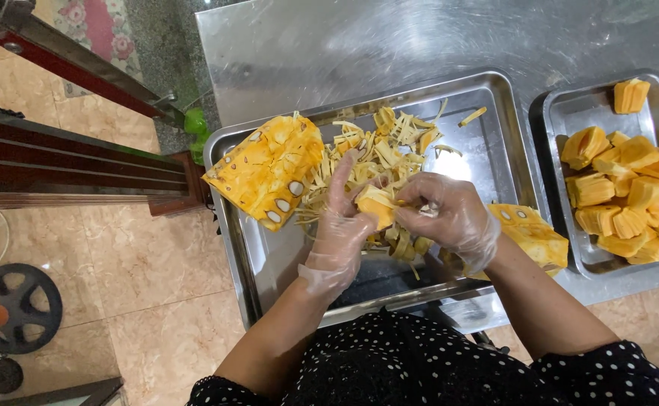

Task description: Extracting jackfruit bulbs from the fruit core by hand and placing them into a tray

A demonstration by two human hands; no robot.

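Observation:
Both my hands wear thin clear gloves and meet over a large steel tray (pixel 495 120). My left hand (pixel 342 229) cradles a yellow jackfruit pod (pixel 375 204) from below. My right hand (pixel 450 218) pinches at the same pod, fingers curled on its pale fibres. A big jackfruit chunk (pixel 269 169) with seeds showing lies at the tray's left. A heap of pale fibre strips (pixel 386 146) sits behind my hands. Another jackfruit piece (pixel 536 237) rests under my right wrist.
A smaller steel tray (pixel 559 113) on the right holds several cleaned orange pods (pixel 630 195). Both trays stand on a steel table (pixel 344 45). To the left are tiled floor, a dark wooden frame (pixel 66 162) and a black wheel (pixel 17 308).

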